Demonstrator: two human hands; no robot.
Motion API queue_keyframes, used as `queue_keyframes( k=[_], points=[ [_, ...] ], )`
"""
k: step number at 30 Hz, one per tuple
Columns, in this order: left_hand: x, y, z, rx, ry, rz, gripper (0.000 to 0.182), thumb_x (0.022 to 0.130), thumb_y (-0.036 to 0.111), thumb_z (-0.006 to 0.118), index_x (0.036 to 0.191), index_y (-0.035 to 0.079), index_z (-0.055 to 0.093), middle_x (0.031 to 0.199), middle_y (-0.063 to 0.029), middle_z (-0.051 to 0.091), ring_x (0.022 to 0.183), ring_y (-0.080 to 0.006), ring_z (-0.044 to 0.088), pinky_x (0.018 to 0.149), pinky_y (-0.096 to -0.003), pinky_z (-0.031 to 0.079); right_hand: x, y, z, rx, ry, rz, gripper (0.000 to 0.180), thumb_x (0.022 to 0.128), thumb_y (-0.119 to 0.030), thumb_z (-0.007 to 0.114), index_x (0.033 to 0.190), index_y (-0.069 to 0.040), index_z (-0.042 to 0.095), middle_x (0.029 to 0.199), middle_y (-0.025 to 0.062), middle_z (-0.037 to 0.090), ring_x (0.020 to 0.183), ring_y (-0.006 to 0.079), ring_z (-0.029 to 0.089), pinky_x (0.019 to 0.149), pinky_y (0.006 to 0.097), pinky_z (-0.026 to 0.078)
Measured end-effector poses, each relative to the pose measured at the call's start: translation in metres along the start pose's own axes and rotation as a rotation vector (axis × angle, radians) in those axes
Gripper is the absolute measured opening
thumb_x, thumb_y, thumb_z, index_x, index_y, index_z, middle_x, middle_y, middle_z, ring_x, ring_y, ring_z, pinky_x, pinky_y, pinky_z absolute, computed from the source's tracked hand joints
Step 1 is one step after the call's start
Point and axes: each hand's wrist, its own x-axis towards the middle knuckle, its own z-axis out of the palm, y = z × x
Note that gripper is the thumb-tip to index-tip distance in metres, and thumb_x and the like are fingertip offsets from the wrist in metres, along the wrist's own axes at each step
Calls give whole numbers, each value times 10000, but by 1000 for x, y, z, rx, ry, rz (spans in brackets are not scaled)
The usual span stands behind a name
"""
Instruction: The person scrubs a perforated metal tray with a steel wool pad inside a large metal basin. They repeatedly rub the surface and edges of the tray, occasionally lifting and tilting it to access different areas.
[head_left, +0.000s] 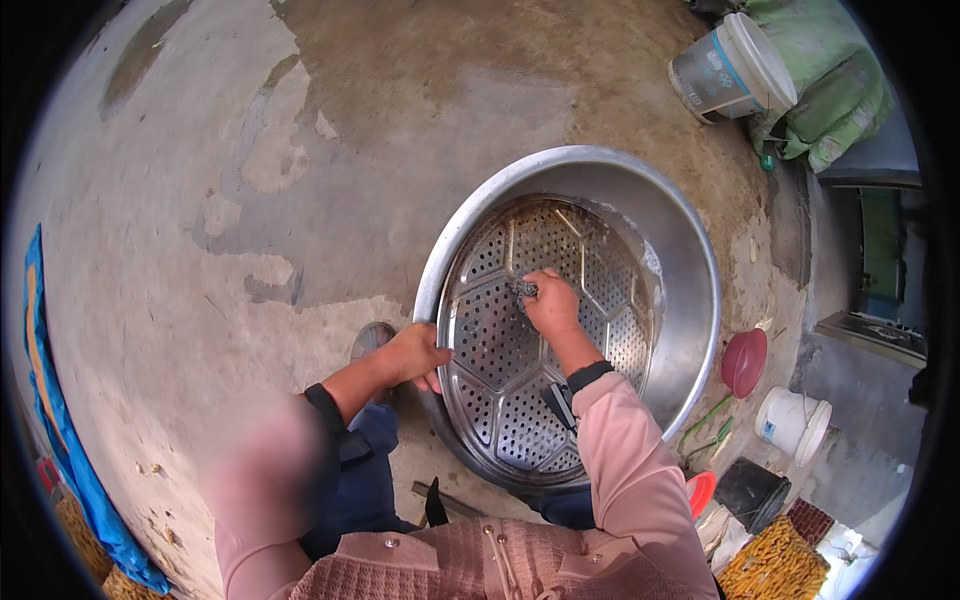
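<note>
Before me stands a large round metal basin (685, 225) with a perforated metal steamer tray (495, 337) inside it, tilted against the basin's left side. My right hand (553, 304) grips a metal scouring pad (523, 289) and presses it on the tray's upper middle. With my left hand (415, 357) I hold the left edge of the tray by the basin's rim, thumb on top and fingers below. Some whitish suds show on the basin's inner wall at the right. The tray's surface looks wet, with brownish marks near its top edge.
A white lidded bucket (716, 71) sits at upper right against green sacks (840, 97). Along the right wall are a dark red bowl (745, 364), a white bucket (787, 424), a black bucket (750, 491) and corn cobs (780, 562). A blue tarp (75, 465) runs along the left.
</note>
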Motion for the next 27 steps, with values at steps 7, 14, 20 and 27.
queue_keyframes(
  k=[7,14,20,27],
  points=[
    [-5,2,1,-31,14,32,230,886,138,572,1001,-62,568,787,-136,658,552,-210,663,443,-283,530,-13,22,-15,-2,-72,47,280,691,-91,687,965,-145,668,998,76,612,897,287,615,776,382,499],
    [-5,4,4,-31,17,35,263,870,125,574,1007,-95,531,765,-159,646,544,-226,661,427,-292,522,10,-13,-4,-1,-8,93,279,696,-110,688,974,-101,670,999,117,632,898,314,616,780,387,498],
    [-5,1,1,-33,-5,53,254,872,126,571,995,-93,532,778,-162,653,543,-218,660,437,-289,528,-10,12,-7,126,28,32,265,706,-125,680,971,-114,674,1013,114,636,889,312,623,786,385,500],
    [-3,2,3,-15,23,28,246,876,127,567,1006,-80,547,780,-156,657,547,-216,662,441,-284,529,-1,2,5,184,39,148,267,713,-130,684,979,-107,674,998,128,647,893,323,619,772,384,501]
  ],
)
